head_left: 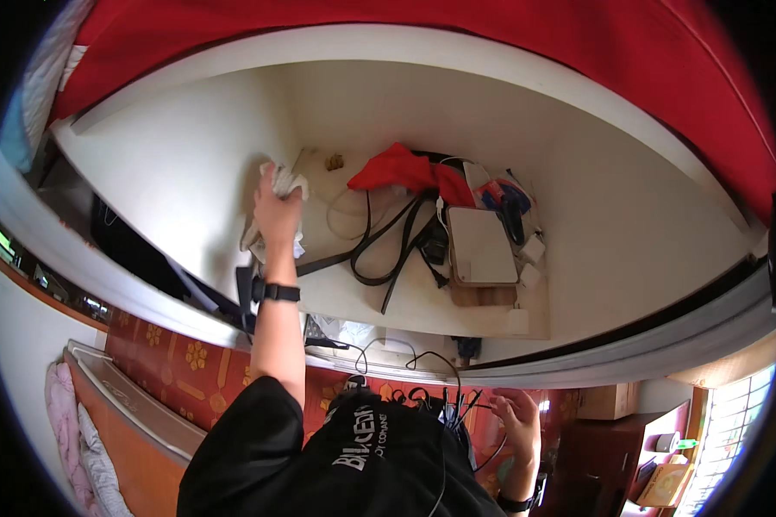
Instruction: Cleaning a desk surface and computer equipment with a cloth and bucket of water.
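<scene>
My left hand (pixel 278 211) reaches into a white open compartment (pixel 379 95) and is closed on a crumpled white cloth (pixel 290 183). More pale, crumpled material shows below the fingers, against the compartment's left wall. Low on the right, outside the compartment, my right hand (pixel 519 422) is raised by my body with its fingers loosely curved and apart. Nothing shows in it, and thin black cables run nearby. To the right of my left hand, a long black strap (pixel 362 267) lies looped on the compartment floor, with a red cloth (pixel 397 171) behind it.
A flat white-topped box (pixel 481 246) rests on a brown one at the compartment's right. Dark blue items (pixel 513 211) and white adapters (pixel 533 250) crowd beside it. Red fabric (pixel 362 10) covers the far edge. Behind me are a patterned red floor (pixel 181 353) and a wooden bed panel (pixel 129 405).
</scene>
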Motion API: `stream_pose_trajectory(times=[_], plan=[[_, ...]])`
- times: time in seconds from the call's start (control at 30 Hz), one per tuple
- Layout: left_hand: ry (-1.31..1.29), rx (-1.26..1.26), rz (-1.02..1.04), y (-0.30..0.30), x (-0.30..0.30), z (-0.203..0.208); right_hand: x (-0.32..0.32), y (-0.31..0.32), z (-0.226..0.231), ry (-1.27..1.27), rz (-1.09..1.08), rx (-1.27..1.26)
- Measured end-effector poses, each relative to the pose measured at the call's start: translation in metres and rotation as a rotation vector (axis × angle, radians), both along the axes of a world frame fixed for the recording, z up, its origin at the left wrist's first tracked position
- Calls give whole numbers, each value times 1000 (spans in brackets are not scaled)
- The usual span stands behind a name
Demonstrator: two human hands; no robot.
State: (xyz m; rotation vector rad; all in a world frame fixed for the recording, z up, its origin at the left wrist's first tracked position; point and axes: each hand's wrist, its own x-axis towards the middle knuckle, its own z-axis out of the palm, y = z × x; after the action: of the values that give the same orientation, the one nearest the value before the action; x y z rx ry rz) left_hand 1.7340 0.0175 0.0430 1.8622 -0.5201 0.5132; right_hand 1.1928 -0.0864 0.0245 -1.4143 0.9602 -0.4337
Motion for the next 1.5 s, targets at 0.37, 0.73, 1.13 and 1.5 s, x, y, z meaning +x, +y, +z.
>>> stream_pose_trajectory(times=[0.37,0.73,1.13,1.5], plan=[[258,753,127,-88,70,-75,39,18,-5,-46,-280,-54],[227,808,-260,-115,154,-85,41,62,-27,-40,-386,31],[-164,1034,-513,-149,54,-29,36,19,-12,-47,-320,-121],[-168,407,-506,-246,48,52,-14,45,-22,-81,-524,-19]])
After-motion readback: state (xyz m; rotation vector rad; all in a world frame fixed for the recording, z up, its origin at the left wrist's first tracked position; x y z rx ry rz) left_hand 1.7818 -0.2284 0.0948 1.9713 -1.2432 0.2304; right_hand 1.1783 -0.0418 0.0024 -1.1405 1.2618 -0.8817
